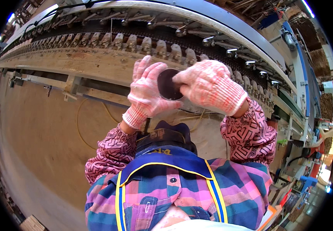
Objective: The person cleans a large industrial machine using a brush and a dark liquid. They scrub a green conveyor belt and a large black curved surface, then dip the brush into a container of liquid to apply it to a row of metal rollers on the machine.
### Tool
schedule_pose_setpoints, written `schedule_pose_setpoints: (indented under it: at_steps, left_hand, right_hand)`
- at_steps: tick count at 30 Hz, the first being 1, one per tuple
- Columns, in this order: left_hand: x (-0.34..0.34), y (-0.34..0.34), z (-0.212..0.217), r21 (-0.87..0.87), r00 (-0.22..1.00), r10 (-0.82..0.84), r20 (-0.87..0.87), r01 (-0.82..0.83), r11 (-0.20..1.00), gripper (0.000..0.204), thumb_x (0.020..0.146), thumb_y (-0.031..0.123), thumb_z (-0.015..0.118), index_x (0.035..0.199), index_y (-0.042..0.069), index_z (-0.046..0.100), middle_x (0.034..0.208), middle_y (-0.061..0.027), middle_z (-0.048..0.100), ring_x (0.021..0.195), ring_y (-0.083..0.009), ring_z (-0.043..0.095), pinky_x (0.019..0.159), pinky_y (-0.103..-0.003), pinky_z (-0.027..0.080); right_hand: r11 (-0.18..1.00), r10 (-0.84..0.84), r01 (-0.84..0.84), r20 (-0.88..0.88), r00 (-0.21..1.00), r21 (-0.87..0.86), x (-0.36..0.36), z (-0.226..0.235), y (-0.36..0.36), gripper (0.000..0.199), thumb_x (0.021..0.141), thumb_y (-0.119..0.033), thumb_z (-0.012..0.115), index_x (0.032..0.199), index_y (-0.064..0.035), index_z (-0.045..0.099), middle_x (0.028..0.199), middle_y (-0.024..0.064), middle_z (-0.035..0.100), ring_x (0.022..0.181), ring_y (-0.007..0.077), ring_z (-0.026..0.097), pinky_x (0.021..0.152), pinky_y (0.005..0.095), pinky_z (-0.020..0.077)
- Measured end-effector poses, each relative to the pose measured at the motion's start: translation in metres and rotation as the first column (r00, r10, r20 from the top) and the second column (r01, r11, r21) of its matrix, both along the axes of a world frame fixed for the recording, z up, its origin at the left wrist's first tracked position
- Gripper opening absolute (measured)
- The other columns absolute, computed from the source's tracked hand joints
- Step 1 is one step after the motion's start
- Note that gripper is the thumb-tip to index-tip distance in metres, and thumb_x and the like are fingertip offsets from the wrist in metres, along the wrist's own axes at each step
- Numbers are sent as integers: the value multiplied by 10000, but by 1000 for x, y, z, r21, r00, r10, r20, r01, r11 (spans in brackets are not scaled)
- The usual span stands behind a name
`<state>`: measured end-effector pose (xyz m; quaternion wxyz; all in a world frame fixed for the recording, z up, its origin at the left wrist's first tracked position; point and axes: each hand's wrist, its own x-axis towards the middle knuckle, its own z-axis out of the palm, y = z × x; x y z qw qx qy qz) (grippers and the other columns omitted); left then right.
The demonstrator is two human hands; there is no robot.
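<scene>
Both my hands wear white-and-pink knit gloves. My left hand (148, 90) holds a dark brown round thing (166, 85) with a thin pale rim, its thumb along the lower edge and its fingers at the far left side. Whether this is a cup seen from above or a flat disc, I cannot tell. From the right, my right hand (210, 85) reaches over it with fingers bent together in a pinch. Those fingertips overlap the dark round face, and anything between them is hidden. Both hands are just in front of a long machine's row of metal clamps (146, 44).
A pale machine beam (93, 63) runs across in front of me, with a dark chain track and rollers behind it. Yellow hose (79, 125) loops over the concrete floor (39, 154). Blue machine framing (303, 77) stands at the right. My dark blue apron has yellow edging.
</scene>
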<state>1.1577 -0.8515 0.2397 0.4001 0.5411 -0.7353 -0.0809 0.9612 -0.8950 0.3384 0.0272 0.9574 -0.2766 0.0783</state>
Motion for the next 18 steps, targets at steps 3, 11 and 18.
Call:
schedule_pose_setpoints:
  at_steps: [3,11,18]
  left_hand:
    - [27,0,7,7,998,-65,14,65,998,1013,472,564,905,1295,67,588,1332,-135,602,1436,-374,363,1228,-511,213]
    - [82,-12,23,-34,988,-89,129,94,995,1016,473,587,904,1298,83,592,1337,-117,599,1418,-392,374,1219,-508,240]
    - [85,-19,32,59,985,-42,166,33,998,1023,531,601,888,1358,108,543,1437,-121,528,1485,-330,280,1261,-491,126]
  right_hand:
    - [946,-250,264,-95,963,186,30,20,23,255,840,-270,648,1040,-166,769,843,126,731,767,309,714,684,401,566]
    - [920,-372,335,179,911,205,55,16,66,364,838,-157,739,1197,-105,720,1073,159,730,921,309,719,805,355,570]
    - [598,-717,365,273,641,714,50,10,62,374,879,-191,729,1242,-106,707,1122,133,741,1029,200,714,906,306,525]
